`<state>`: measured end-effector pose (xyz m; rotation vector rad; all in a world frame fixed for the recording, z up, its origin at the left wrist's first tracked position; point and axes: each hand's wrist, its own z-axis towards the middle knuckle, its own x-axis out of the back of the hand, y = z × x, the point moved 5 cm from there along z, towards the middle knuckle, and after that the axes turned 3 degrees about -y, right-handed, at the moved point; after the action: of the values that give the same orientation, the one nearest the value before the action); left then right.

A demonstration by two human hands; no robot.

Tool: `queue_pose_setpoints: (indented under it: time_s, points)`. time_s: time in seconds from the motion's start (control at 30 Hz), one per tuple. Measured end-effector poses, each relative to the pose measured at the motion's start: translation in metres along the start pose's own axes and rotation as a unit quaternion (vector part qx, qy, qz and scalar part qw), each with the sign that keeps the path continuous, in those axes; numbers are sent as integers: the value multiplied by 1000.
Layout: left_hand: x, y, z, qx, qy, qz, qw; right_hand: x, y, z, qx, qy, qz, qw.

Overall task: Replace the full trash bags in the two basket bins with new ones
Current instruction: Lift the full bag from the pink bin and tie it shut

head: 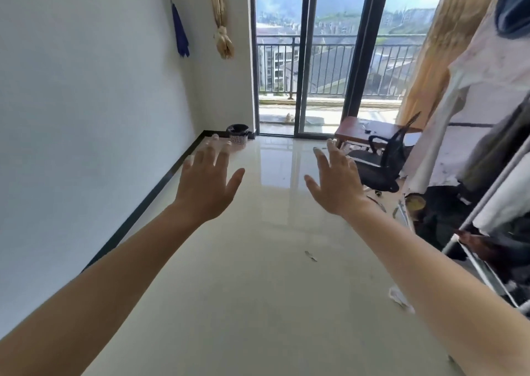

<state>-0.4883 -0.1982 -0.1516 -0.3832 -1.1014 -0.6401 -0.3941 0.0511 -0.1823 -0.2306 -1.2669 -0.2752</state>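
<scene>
head view: both arms stretched out forward over the shiny floor (258, 261), left hand (208, 186) and right hand (337, 186) both spread wide, fingers straight, holding nothing. one basket bin (238, 136) sits far off in the left corner by the wall and the glass door (301, 60), with a dark bag (237, 129) lining its top; how full it is is too far to tell. second bin not in view. desk (370, 130) and black chair (378, 163) far right, clothes rack (487, 203) near right, small scraps of litter (311, 256) on the floor near right. step looks like the very start: nothing touched yet, hands well apart from the bin, no new bag seen anywhere. next move calls for walking across to the far corner, bending down, gathering the bag's rim off the basket and lifting it out; a fresh bag has to be found too, and the other bin located.
</scene>
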Motion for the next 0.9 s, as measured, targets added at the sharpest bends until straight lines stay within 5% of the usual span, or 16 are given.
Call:
queue_pose_setpoints:
  time_s: [0.13,0.43,0.9]
  points:
    - [-60,-66,91,14,2,9,1000,-61,-24,123,74,-11,-20,997]
    - [-176,-212,346,58,-13,-16,998,-156,-38,409,55,-28,-4,998]
    - [-377,-291,733,43,-45,-20,998,-285,19,801,26,-3,51,998]
